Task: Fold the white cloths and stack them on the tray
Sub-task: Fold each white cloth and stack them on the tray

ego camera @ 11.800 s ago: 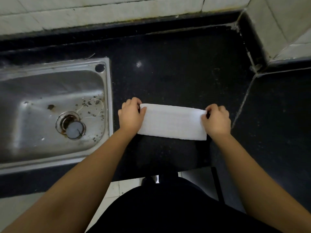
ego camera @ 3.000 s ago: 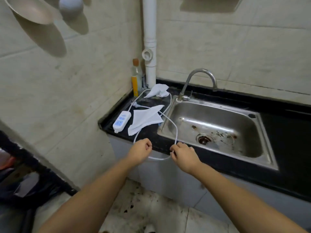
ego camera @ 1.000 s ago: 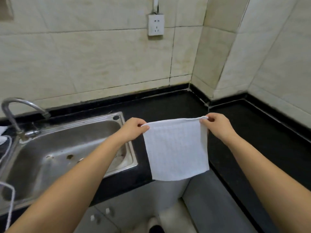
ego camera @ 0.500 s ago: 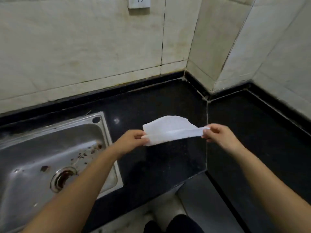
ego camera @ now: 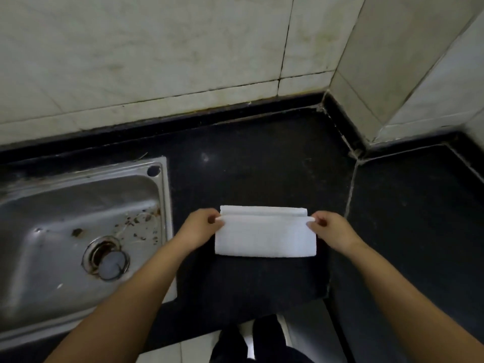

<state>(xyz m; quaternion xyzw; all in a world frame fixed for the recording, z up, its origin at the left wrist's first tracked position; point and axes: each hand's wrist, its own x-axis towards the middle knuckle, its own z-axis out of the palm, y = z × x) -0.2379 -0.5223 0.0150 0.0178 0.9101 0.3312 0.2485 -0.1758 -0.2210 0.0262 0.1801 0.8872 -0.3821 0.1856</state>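
Note:
A white cloth (ego camera: 265, 238) lies on the black counter (ego camera: 256, 166) in front of me, doubled over into a wide rectangle. Its upper layer stops just short of the far edge, so a narrow strip of the lower layer shows behind it. My left hand (ego camera: 200, 229) pinches the upper layer's left corner. My right hand (ego camera: 331, 230) pinches its right corner. Both hands rest low at the cloth's ends. No tray is in view.
A steel sink (ego camera: 78, 231) with a plugged drain (ego camera: 108, 259) is set into the counter to the left. Tiled walls (ego camera: 183, 53) close the back and right, forming a corner. The counter's front edge runs just below the cloth, with floor tiles beyond.
One second ago the cloth hung open in the air from both hands. It has since been lowered onto the counter and folded in half; my view has tilted down.

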